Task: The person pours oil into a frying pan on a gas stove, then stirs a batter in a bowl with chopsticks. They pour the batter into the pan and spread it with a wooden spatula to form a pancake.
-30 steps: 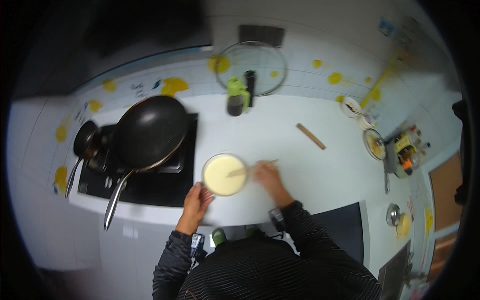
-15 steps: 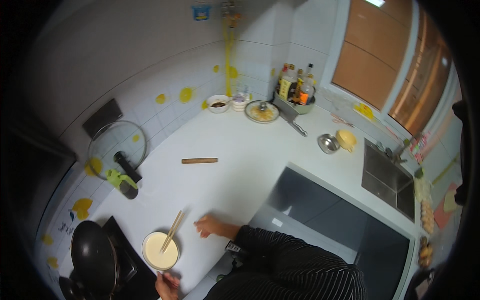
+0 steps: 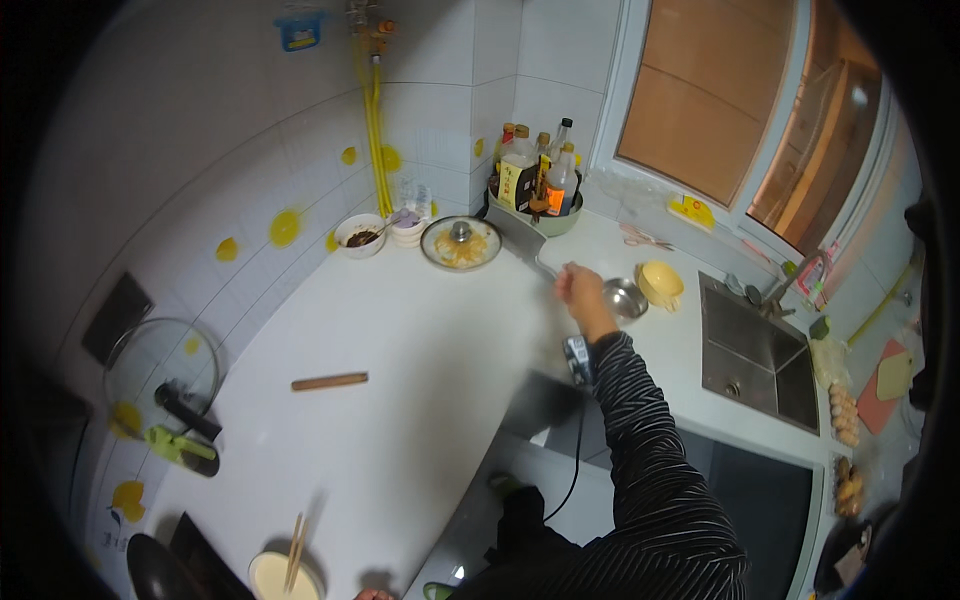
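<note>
Lower left, our bowl holds pale liquid and chopsticks; upper centre, a basin holds bottles. Beside it, the knife lies, handle toward our right hand; whether this or our cropped left hand grips, we cannot tell.

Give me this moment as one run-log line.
right hand: near knife, contact unclear | left hand: mostly cut off at lower edge | chopsticks: in bowl of pale-yellow liquid | steel bowl: beside right hand

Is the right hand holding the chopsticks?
No, the chopsticks rest in the bowl, well apart from the right hand.
</note>
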A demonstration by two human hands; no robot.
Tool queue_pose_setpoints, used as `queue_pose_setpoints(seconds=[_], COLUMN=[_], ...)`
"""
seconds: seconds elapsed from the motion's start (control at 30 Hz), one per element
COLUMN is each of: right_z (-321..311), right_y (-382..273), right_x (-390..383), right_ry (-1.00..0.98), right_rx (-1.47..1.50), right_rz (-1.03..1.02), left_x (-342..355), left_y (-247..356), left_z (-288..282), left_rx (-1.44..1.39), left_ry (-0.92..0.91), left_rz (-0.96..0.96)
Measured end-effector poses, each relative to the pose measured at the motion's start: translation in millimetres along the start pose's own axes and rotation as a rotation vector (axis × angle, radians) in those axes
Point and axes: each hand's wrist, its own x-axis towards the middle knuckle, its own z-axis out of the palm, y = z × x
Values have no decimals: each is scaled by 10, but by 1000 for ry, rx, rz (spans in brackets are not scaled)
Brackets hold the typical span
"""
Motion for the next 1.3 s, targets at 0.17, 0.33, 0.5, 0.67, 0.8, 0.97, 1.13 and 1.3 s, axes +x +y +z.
queue_pose_setpoints(seconds=[0.17,0.33,0.5,0.67,0.8,0.97,1.13,1.3], right_z=[104,251,252,-72,-352,-281,144,743], right_y=[-144,-87,33,24,-494,-775,-210,1088], right_x=[1543,2553,3193,3604,3130,1751,391,-1580], right_ry=[-16,-99,-136,-238,63,112,-681,-1342], right_rx=[-73,-57,-127,-439,-1019,-749,-566,-739], right_rz=[34,156,280,8,-404,-793,-419,104], left_x=[506,797,853,972,847,641,282,-327], left_y=[306,581,891,1002,882,539,64,-558], left_z=[914,1585,1849,1919,1887,1590,1210,616], left_rx=[-223,-116,-62,-180,-176,-300,-326,-387], left_ry=[156,214,391,342,292,276,302,425], left_rz=[-93,-67,-242,-211,-154,-113,-37,29])
